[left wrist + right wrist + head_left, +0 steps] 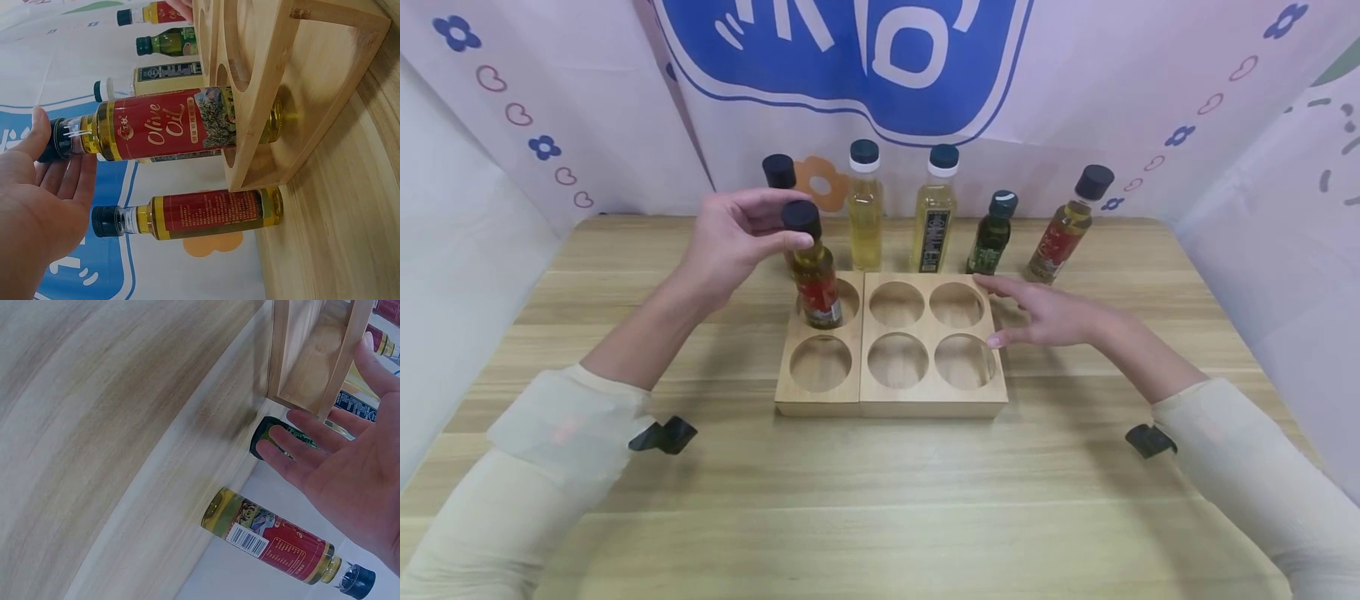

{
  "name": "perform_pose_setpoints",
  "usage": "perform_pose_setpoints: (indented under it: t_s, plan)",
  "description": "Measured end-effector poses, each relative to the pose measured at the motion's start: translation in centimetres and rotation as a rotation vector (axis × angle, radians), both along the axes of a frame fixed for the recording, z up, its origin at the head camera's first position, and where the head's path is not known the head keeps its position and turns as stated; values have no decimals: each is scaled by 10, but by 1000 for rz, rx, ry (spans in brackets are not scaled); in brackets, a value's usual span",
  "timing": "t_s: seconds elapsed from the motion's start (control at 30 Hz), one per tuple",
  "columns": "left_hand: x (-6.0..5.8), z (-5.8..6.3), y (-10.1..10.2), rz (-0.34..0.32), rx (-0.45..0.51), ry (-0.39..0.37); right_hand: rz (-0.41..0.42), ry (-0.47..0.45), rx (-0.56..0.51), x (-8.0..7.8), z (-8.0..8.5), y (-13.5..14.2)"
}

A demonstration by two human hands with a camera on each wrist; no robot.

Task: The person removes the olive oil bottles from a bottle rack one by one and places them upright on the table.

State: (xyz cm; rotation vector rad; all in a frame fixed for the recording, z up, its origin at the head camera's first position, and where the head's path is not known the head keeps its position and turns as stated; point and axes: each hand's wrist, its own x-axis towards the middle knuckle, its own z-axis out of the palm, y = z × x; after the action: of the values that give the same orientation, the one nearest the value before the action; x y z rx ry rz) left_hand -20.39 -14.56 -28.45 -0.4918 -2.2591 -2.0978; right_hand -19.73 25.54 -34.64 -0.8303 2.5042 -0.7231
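My left hand (pixel 733 237) pinches the black cap of an olive oil bottle (pixel 169 123) with a red label. The bottle stands through the back-left hole of a wooden rack (pixel 859 379), its lower end seen beneath the rack's top in the left wrist view. My right hand (pixel 1052 315) rests on the rack's right edge, thumb and fingers spread. In the right wrist view, the fingers (pixel 306 440) stretch out, partly over a small dark green bottle (pixel 991 235).
Behind the rack stand two clear bottles of yellow oil (pixel 866 208) (pixel 934 212). Another red-labelled bottle (pixel 206 214) is behind my left hand, and one more (pixel 1063 229) stands at the right back. A printed cloth (pixel 1075 100) hangs behind the wooden table (pixel 880 500).
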Motion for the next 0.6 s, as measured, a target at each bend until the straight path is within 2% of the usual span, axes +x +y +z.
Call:
perform_pose_setpoints:
  t_s: [0.27, 0.6]
  plan:
    - [-1, 7, 2, 4, 77, 13, -2, -6, -2, 0, 1, 0]
    - [-3, 8, 4, 18, 165, 24, -8, -9, 2, 0, 1, -1]
